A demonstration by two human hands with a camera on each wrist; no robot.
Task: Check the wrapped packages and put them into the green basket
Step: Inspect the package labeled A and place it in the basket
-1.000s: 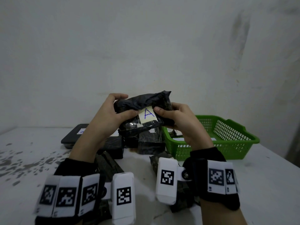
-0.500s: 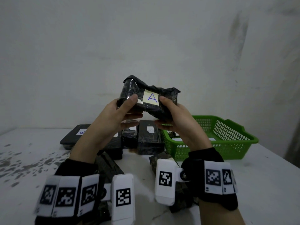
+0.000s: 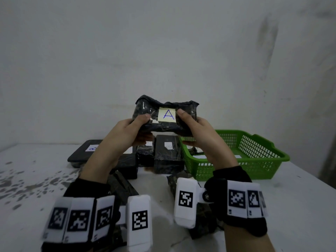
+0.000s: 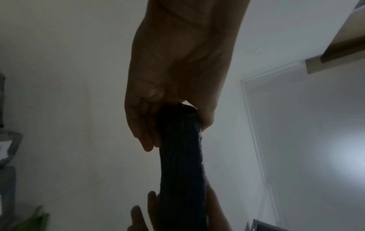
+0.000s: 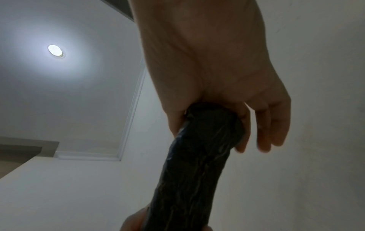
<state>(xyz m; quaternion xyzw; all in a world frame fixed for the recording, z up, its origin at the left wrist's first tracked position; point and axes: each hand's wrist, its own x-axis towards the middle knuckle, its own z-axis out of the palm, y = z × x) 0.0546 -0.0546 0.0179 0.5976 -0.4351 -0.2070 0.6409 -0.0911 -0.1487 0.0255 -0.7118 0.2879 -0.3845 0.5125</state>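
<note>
A black wrapped package (image 3: pixel 164 124) with a pale label marked A is held up above the table, level and facing me. My left hand (image 3: pixel 135 128) pinches its left end, thumb on the front and fingers behind. My right hand (image 3: pixel 190 127) pinches its right end the same way. In the left wrist view the package (image 4: pixel 181 164) runs edge-on from my left hand (image 4: pixel 168 118). In the right wrist view the package (image 5: pixel 197 164) runs from my right hand (image 5: pixel 213 125). The green basket (image 3: pixel 254 151) stands on the table at the right, with white-labelled packages inside.
Several more black wrapped packages (image 3: pixel 168 155) lie on the white table (image 3: pixel 300 206) below my hands; a flat one marked B (image 3: pixel 85 151) is at the left. Dark stains (image 3: pixel 21 182) mark the table's left side. A grey wall stands close behind.
Both hands raised the package from chest height to higher above the table and turned it level, so the A label now faces me squarely.
</note>
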